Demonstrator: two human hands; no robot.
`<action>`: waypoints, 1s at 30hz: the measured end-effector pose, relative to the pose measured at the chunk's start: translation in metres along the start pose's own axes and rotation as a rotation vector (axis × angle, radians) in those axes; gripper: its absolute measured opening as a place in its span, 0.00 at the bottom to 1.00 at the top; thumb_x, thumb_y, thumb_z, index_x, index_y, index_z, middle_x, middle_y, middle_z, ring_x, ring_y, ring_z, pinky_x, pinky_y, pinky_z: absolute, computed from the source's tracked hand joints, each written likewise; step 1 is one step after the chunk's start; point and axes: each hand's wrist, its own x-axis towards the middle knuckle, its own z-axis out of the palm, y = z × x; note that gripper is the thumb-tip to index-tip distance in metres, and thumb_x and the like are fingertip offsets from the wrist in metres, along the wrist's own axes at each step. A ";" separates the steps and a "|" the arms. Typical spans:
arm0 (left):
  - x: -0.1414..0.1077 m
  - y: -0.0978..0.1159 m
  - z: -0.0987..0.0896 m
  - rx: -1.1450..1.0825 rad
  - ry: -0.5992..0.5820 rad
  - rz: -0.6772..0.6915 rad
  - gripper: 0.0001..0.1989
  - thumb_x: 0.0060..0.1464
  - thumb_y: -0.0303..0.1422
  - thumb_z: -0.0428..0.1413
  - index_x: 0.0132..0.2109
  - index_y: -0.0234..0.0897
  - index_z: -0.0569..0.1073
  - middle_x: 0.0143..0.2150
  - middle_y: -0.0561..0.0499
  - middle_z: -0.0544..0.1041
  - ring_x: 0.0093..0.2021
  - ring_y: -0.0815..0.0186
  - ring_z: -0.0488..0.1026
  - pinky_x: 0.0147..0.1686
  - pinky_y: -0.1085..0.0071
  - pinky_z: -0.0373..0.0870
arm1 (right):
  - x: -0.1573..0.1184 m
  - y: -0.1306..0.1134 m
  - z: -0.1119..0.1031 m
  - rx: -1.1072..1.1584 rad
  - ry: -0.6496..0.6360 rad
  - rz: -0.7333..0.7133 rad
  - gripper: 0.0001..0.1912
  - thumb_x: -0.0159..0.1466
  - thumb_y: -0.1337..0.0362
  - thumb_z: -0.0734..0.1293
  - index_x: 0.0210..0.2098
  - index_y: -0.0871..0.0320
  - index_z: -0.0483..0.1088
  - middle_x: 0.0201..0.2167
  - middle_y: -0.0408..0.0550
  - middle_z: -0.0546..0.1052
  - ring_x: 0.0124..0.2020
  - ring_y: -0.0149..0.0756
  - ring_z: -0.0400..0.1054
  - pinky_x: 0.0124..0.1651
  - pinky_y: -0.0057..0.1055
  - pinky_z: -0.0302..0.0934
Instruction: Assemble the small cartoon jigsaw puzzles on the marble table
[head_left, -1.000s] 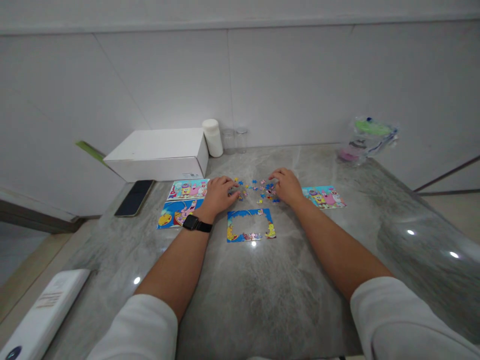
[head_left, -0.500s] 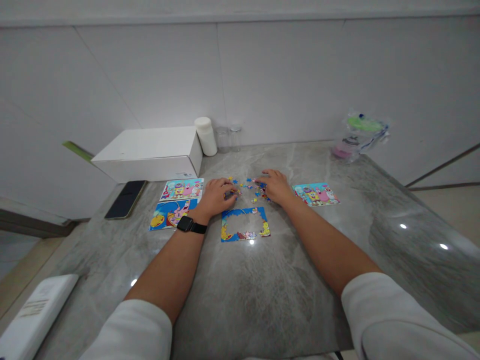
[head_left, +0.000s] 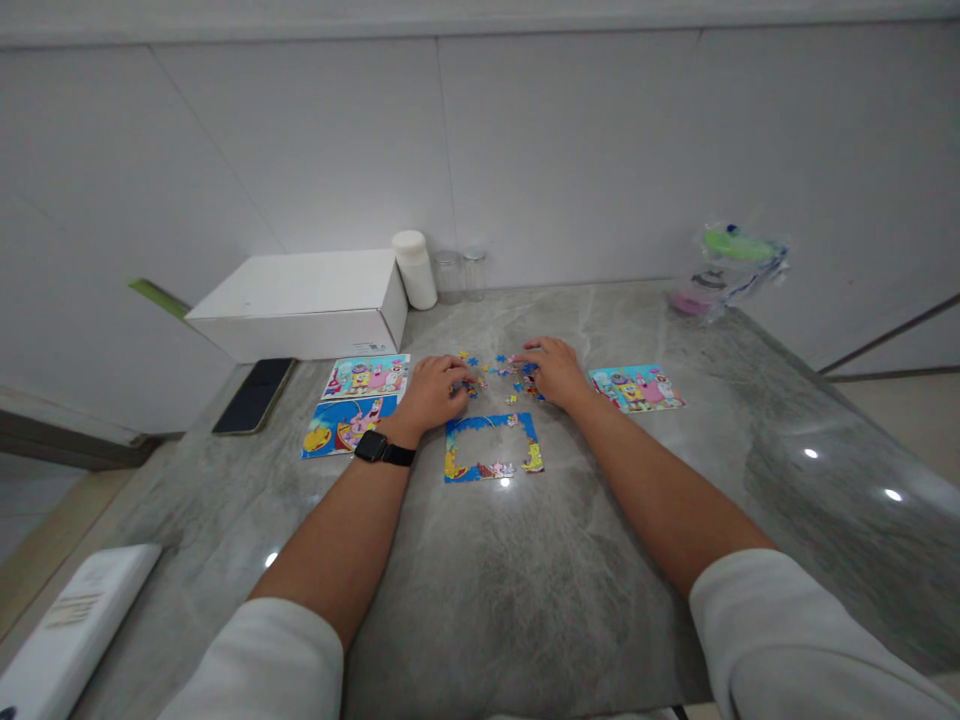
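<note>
Many loose jigsaw pieces [head_left: 502,372] lie scattered between my two hands. At their left edge rests my left hand [head_left: 435,388], wearing a black watch [head_left: 371,447]; its fingers are bent and the thumb stands apart, with small pieces by the fingertips. My right hand [head_left: 557,370] reaches over the right side of the pieces, fingers apart, partly covering some. Nearer me lies a jigsaw frame [head_left: 456,470], its border joined and its middle showing the grey table [head_left: 525,570]. Whether a piece is under any fingertip is too small to see.
Two cartoon picture cards, a pink-and-teal one [head_left: 367,377] and a blue one [head_left: 330,428], lie left; another card [head_left: 637,388] lies right. Behind stand a white box [head_left: 300,290], a white bottle [head_left: 415,270] and two glass jars [head_left: 472,275]. A phone [head_left: 255,395] lies far left, a plastic bag [head_left: 724,275] back right.
The whole view has shifted slightly. My hands stay at the same pieces, with only slight finger movement; the jigsaw frame looks the same.
</note>
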 end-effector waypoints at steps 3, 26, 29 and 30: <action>0.000 0.000 0.000 -0.003 -0.005 -0.011 0.16 0.58 0.28 0.56 0.50 0.46 0.83 0.54 0.47 0.80 0.57 0.53 0.74 0.62 0.50 0.68 | 0.000 0.002 0.000 0.008 0.018 0.006 0.26 0.63 0.77 0.66 0.53 0.48 0.83 0.61 0.51 0.76 0.62 0.50 0.66 0.68 0.48 0.57; 0.001 -0.005 0.000 0.019 -0.037 -0.045 0.20 0.57 0.23 0.53 0.45 0.48 0.86 0.53 0.48 0.80 0.55 0.54 0.74 0.62 0.47 0.67 | 0.000 -0.001 -0.009 0.100 -0.038 -0.120 0.22 0.60 0.77 0.65 0.37 0.48 0.86 0.58 0.47 0.79 0.61 0.45 0.67 0.69 0.46 0.54; 0.002 -0.003 -0.002 0.012 -0.024 -0.051 0.20 0.58 0.24 0.53 0.47 0.47 0.86 0.52 0.47 0.80 0.55 0.54 0.74 0.62 0.48 0.68 | 0.001 -0.001 -0.005 0.123 -0.093 -0.183 0.23 0.59 0.77 0.65 0.40 0.46 0.87 0.59 0.44 0.79 0.62 0.45 0.67 0.71 0.47 0.52; 0.003 0.000 -0.003 0.003 -0.021 -0.040 0.20 0.58 0.24 0.53 0.48 0.46 0.85 0.53 0.47 0.80 0.55 0.54 0.74 0.62 0.48 0.68 | 0.001 -0.002 -0.003 0.134 -0.098 -0.197 0.25 0.58 0.77 0.65 0.42 0.45 0.87 0.59 0.44 0.79 0.63 0.44 0.67 0.72 0.47 0.52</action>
